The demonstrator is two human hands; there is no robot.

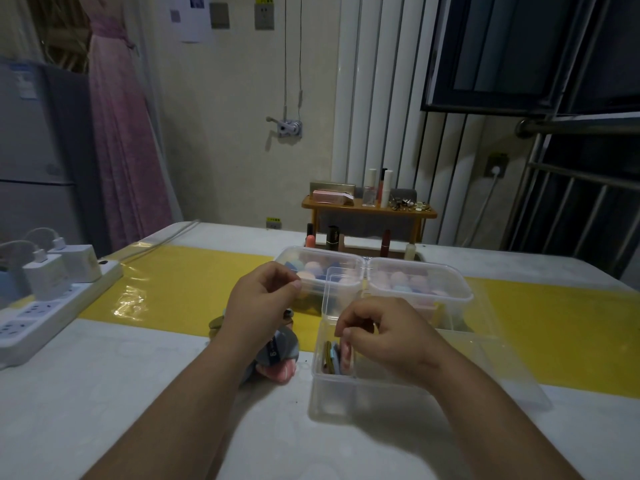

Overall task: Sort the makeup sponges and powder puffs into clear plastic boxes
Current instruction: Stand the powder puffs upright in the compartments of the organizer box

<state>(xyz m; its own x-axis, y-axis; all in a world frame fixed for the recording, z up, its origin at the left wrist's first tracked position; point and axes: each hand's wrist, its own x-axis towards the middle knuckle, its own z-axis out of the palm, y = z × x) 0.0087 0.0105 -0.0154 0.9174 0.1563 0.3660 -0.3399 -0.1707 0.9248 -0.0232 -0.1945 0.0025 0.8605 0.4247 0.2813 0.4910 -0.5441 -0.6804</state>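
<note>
A near clear plastic box (332, 386) stands on the table with flat powder puffs (337, 355) upright at its left end. My right hand (384, 336) is curled over that end, its fingertips on a pink puff (347, 353). My left hand (263, 303) hovers left of the box with fingers curled and thumb against forefinger; nothing shows in it. Under my left wrist lies a small pile of loose puffs (280, 358), grey-blue and pink. Behind stand two more clear boxes, the left box (294, 254) and the right box (460, 289), both holding pastel sponges.
A white power strip (52, 303) with chargers plugged in lies at the table's left edge. Lipsticks and bottles (349, 237) stand behind the boxes under a small wooden shelf (367, 211). A yellow strip (180, 282) crosses the white table.
</note>
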